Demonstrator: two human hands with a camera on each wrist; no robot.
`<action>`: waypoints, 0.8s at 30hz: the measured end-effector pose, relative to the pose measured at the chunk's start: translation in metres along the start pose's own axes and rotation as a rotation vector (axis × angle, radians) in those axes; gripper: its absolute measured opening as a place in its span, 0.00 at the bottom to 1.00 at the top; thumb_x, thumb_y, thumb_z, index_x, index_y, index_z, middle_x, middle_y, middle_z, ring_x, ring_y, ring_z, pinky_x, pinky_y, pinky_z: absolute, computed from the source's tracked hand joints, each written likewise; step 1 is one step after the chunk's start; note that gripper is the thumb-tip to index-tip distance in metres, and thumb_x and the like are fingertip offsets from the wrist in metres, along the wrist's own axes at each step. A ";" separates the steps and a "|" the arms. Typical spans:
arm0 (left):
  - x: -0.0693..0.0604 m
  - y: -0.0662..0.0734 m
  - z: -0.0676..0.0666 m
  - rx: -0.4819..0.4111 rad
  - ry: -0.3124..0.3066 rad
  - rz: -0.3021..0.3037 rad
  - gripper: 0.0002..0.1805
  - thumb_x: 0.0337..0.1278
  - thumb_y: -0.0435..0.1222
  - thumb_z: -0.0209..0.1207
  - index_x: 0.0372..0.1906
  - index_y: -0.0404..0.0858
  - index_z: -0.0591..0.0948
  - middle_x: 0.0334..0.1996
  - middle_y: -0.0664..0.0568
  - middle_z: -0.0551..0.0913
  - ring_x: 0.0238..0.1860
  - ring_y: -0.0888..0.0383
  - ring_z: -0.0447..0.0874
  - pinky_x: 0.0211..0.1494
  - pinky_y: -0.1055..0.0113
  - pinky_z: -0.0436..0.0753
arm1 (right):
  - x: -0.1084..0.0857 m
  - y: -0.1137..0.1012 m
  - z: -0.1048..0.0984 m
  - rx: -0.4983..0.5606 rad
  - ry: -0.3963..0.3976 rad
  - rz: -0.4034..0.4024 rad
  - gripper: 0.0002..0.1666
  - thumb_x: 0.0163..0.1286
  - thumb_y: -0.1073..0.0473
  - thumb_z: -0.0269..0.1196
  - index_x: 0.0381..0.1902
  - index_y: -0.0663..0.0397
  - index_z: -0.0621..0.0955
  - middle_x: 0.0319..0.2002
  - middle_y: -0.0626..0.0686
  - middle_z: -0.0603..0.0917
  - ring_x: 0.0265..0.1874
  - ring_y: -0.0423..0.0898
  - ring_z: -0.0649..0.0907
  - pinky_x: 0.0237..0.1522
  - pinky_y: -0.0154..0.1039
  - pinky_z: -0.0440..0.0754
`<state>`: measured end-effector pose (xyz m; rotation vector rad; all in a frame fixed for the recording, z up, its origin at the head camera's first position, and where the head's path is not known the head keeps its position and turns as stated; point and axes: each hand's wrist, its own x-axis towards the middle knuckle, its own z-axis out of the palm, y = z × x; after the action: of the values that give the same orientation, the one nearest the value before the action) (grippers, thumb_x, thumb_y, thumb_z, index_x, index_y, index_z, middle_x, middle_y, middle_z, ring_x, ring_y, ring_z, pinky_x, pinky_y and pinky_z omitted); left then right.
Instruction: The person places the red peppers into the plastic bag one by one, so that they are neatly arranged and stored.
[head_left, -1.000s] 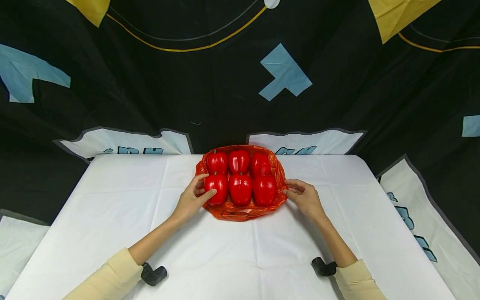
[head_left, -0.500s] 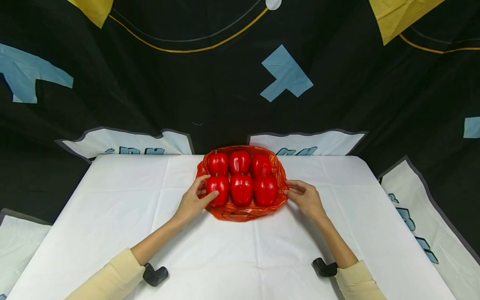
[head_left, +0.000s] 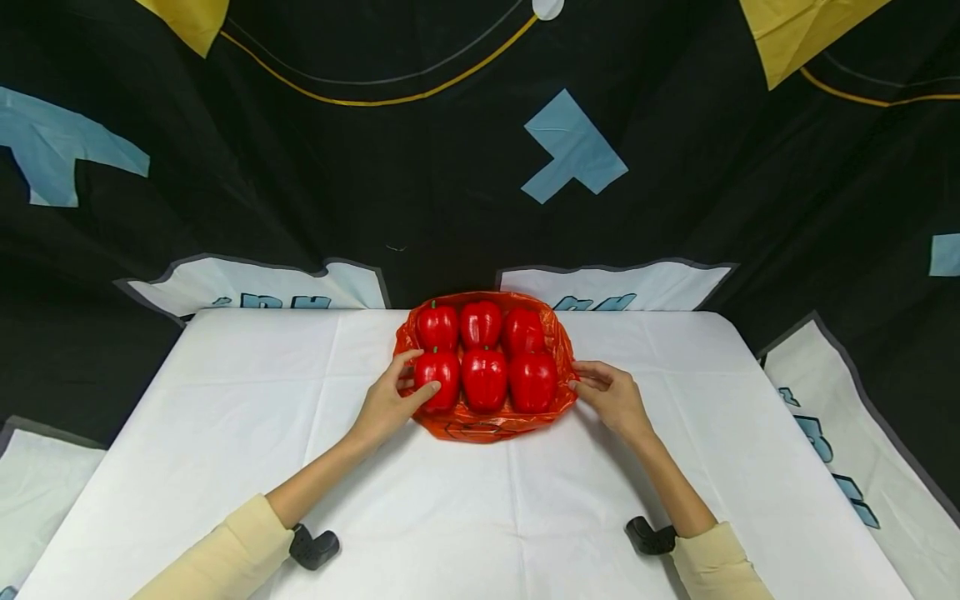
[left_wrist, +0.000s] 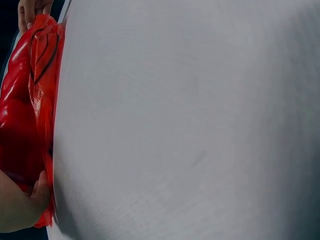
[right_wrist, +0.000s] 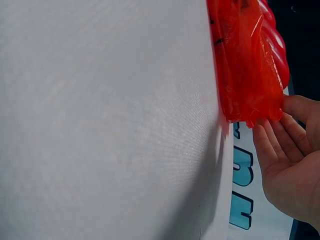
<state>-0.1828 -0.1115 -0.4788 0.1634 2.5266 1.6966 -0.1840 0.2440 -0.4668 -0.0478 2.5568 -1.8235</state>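
Several glossy red bell peppers (head_left: 485, 381) stand in two rows inside an orange-red plastic bag (head_left: 480, 429), its rim rolled open around them, at the far middle of the table. My left hand (head_left: 384, 408) grips the front left pepper (head_left: 437, 382), its thumb on the pepper's near side and its fingers on the left. At the bag's right edge my right hand (head_left: 615, 400) holds the rim. In the right wrist view this hand (right_wrist: 290, 165) has its thumb at the upper rim and fairly straight fingers below. Bag plastic hides some fingertips.
A white cloth (head_left: 420, 517) covers the table (head_left: 660, 467). Behind it hangs a black backdrop (head_left: 420, 183) with yellow, blue and white patterns, close to the bag's far side. Black wrist devices (head_left: 313, 547) sit at both cuffs.
The whole scene shifts very slightly in the head view. Both hands keep their places on the pepper and the bag, and the peppers stay where they were.
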 end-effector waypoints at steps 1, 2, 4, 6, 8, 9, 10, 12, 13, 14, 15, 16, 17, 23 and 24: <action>0.000 0.000 0.000 0.003 0.000 0.002 0.35 0.63 0.43 0.65 0.71 0.44 0.65 0.62 0.40 0.72 0.58 0.43 0.73 0.50 0.55 0.85 | 0.000 0.000 0.000 -0.001 0.000 0.002 0.20 0.67 0.68 0.67 0.56 0.67 0.82 0.54 0.63 0.83 0.49 0.53 0.85 0.47 0.29 0.82; 0.001 -0.001 0.000 0.004 0.000 0.004 0.35 0.63 0.43 0.65 0.71 0.44 0.65 0.62 0.40 0.72 0.58 0.43 0.73 0.50 0.55 0.85 | 0.000 0.000 0.000 -0.001 -0.001 0.001 0.20 0.67 0.68 0.67 0.56 0.67 0.81 0.54 0.63 0.83 0.49 0.53 0.85 0.47 0.29 0.82; 0.001 -0.001 0.000 0.008 -0.001 0.007 0.35 0.63 0.43 0.65 0.71 0.44 0.65 0.62 0.40 0.72 0.58 0.43 0.73 0.50 0.55 0.85 | 0.000 0.001 -0.001 0.000 -0.003 -0.002 0.20 0.67 0.68 0.67 0.56 0.68 0.81 0.55 0.63 0.83 0.50 0.54 0.85 0.47 0.29 0.82; 0.001 -0.001 0.000 0.014 -0.001 0.009 0.35 0.63 0.43 0.65 0.72 0.44 0.65 0.62 0.40 0.72 0.58 0.43 0.73 0.50 0.56 0.85 | 0.000 0.001 -0.001 0.005 -0.003 -0.004 0.21 0.67 0.68 0.67 0.56 0.69 0.81 0.55 0.64 0.82 0.50 0.56 0.85 0.47 0.29 0.81; 0.002 -0.001 0.000 0.021 -0.004 0.012 0.35 0.63 0.43 0.65 0.72 0.44 0.66 0.61 0.40 0.72 0.58 0.43 0.73 0.50 0.56 0.85 | 0.000 0.002 -0.001 0.010 -0.007 -0.007 0.21 0.67 0.68 0.67 0.57 0.69 0.80 0.55 0.65 0.82 0.50 0.56 0.84 0.47 0.28 0.81; 0.002 0.000 0.000 0.026 -0.003 0.013 0.35 0.63 0.43 0.65 0.72 0.44 0.66 0.61 0.40 0.72 0.58 0.43 0.73 0.50 0.56 0.85 | 0.000 0.002 -0.001 0.012 -0.006 -0.006 0.21 0.67 0.68 0.67 0.57 0.69 0.80 0.55 0.65 0.82 0.50 0.56 0.84 0.47 0.28 0.81; 0.002 0.000 0.000 0.031 -0.001 0.014 0.35 0.63 0.44 0.65 0.72 0.45 0.66 0.61 0.40 0.73 0.58 0.43 0.74 0.49 0.56 0.85 | 0.000 0.002 -0.001 0.012 -0.004 -0.004 0.21 0.67 0.68 0.67 0.57 0.69 0.81 0.55 0.65 0.82 0.50 0.55 0.85 0.47 0.28 0.81; 0.002 0.001 -0.001 0.039 -0.001 0.015 0.35 0.63 0.44 0.65 0.72 0.45 0.66 0.61 0.40 0.73 0.58 0.43 0.74 0.49 0.55 0.85 | 0.000 0.002 -0.001 0.012 -0.001 -0.002 0.21 0.67 0.68 0.67 0.56 0.69 0.81 0.54 0.65 0.82 0.49 0.53 0.85 0.47 0.28 0.81; 0.002 0.001 -0.001 0.042 -0.001 0.014 0.35 0.63 0.44 0.65 0.72 0.45 0.66 0.60 0.40 0.73 0.58 0.43 0.74 0.49 0.55 0.85 | 0.000 0.002 -0.001 0.012 -0.001 -0.002 0.20 0.67 0.68 0.67 0.56 0.69 0.81 0.54 0.65 0.82 0.49 0.52 0.85 0.47 0.28 0.81; 0.002 0.001 -0.001 0.045 0.000 0.013 0.35 0.63 0.44 0.65 0.72 0.45 0.66 0.60 0.40 0.73 0.58 0.43 0.74 0.49 0.55 0.85 | 0.000 0.002 -0.001 0.009 -0.001 -0.003 0.20 0.67 0.68 0.67 0.56 0.69 0.81 0.54 0.65 0.82 0.49 0.52 0.85 0.47 0.28 0.81; 0.002 0.002 -0.001 0.049 0.000 0.012 0.35 0.63 0.44 0.65 0.73 0.45 0.66 0.60 0.40 0.73 0.58 0.43 0.74 0.49 0.55 0.85 | 0.000 0.001 -0.001 0.012 0.000 -0.004 0.20 0.67 0.69 0.67 0.56 0.70 0.81 0.54 0.65 0.82 0.49 0.52 0.85 0.47 0.28 0.81; 0.002 0.002 -0.001 0.051 -0.001 0.011 0.35 0.63 0.44 0.65 0.73 0.45 0.66 0.60 0.40 0.73 0.58 0.43 0.73 0.49 0.55 0.85 | 0.000 0.001 -0.001 0.016 0.001 -0.006 0.20 0.66 0.69 0.67 0.56 0.70 0.81 0.54 0.65 0.83 0.49 0.52 0.85 0.47 0.28 0.81; 0.002 0.002 -0.001 0.053 -0.002 0.009 0.35 0.64 0.44 0.65 0.73 0.45 0.66 0.61 0.40 0.73 0.58 0.43 0.73 0.50 0.55 0.85 | 0.000 0.000 -0.001 0.018 0.002 -0.008 0.20 0.66 0.69 0.67 0.56 0.70 0.81 0.54 0.65 0.83 0.49 0.53 0.85 0.47 0.28 0.81; 0.002 0.003 -0.001 0.050 -0.003 -0.007 0.36 0.64 0.44 0.65 0.73 0.45 0.65 0.61 0.39 0.72 0.59 0.43 0.72 0.51 0.54 0.84 | -0.001 -0.001 -0.001 0.014 -0.004 0.002 0.21 0.66 0.68 0.67 0.57 0.69 0.81 0.54 0.65 0.83 0.51 0.55 0.85 0.47 0.29 0.81; 0.002 0.003 -0.001 0.048 -0.003 -0.010 0.36 0.64 0.44 0.65 0.73 0.45 0.65 0.61 0.39 0.72 0.59 0.43 0.72 0.51 0.54 0.84 | -0.001 -0.001 -0.001 0.011 -0.004 0.007 0.21 0.66 0.68 0.67 0.57 0.68 0.81 0.54 0.64 0.83 0.51 0.54 0.85 0.47 0.29 0.81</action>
<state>-0.1850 -0.1104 -0.4754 0.1567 2.5626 1.6319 -0.1830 0.2441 -0.4653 -0.0423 2.5406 -1.8333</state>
